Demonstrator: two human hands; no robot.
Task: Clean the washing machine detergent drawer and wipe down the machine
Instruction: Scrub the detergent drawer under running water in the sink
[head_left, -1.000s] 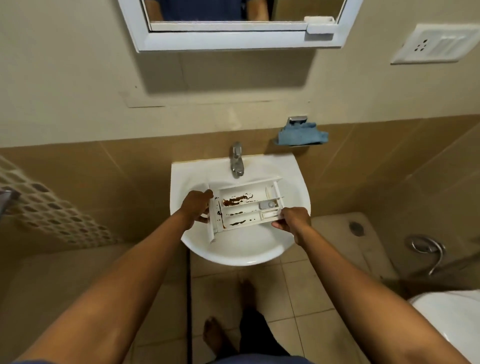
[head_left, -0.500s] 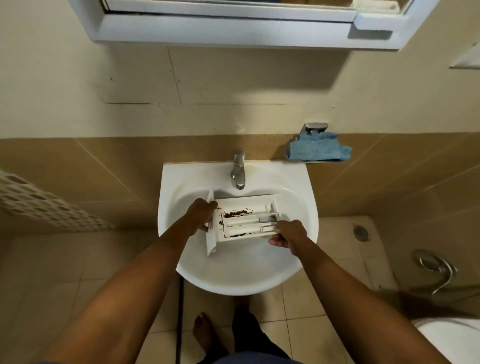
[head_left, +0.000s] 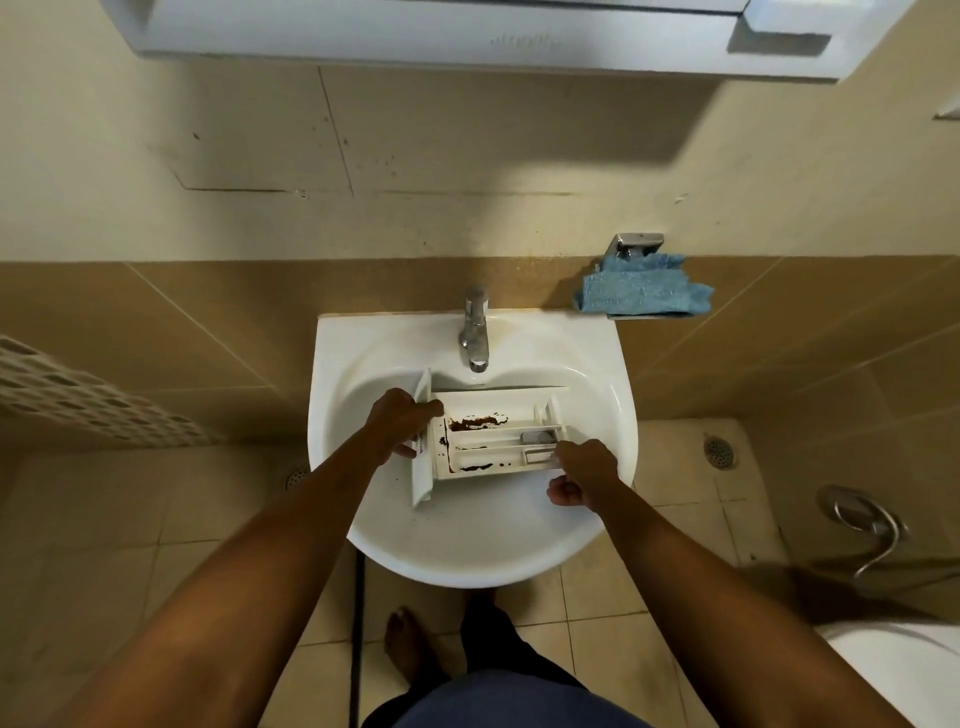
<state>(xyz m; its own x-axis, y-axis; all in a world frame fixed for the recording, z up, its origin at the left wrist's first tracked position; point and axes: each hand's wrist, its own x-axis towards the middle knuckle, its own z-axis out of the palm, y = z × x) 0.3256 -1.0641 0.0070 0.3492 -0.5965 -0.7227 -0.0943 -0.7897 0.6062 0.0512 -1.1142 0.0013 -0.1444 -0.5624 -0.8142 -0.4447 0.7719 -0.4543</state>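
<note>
A white detergent drawer (head_left: 493, 439) with brown stains in its compartments sits low inside the white sink (head_left: 467, 540), just below the chrome tap (head_left: 474, 332). My left hand (head_left: 402, 421) grips the drawer's front panel at its left end. My right hand (head_left: 584, 470) holds the drawer's right end, fingers curled over the near edge. The washing machine is not in view.
A blue cloth (head_left: 641, 293) lies on a small chrome holder on the wall right of the tap. A mirror cabinet (head_left: 467, 36) hangs overhead. A white perforated basket (head_left: 78, 395) is at left, a toilet rim (head_left: 904, 660) at lower right, bare feet on the tiled floor below.
The drawer has gone down from above the basin into the sink bowl under the tap, both hands staying on it. The view has come closer to the sink.
</note>
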